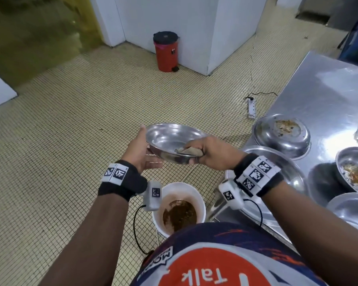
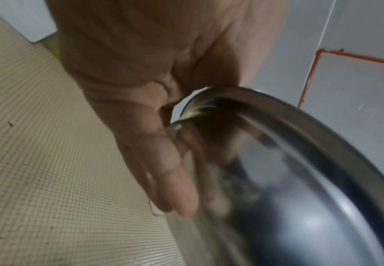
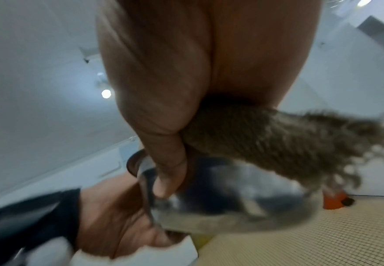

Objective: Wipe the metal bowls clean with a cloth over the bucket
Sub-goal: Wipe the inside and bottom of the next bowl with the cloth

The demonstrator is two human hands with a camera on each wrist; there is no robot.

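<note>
A shiny metal bowl is held tilted in the air above a white bucket that has brown waste at its bottom. My left hand props the bowl's left rim, thumb up along the edge and straight fingers under the bowl. My right hand grips a brownish cloth and presses it on the inside near the right rim. In the right wrist view the frayed cloth hangs out of the fist, and the thumb lies against the bowl.
A steel table stands on the right with an upturned soiled bowl, a dirty bowl and a wide tray. A red pedal bin and a power strip are on the tiled floor.
</note>
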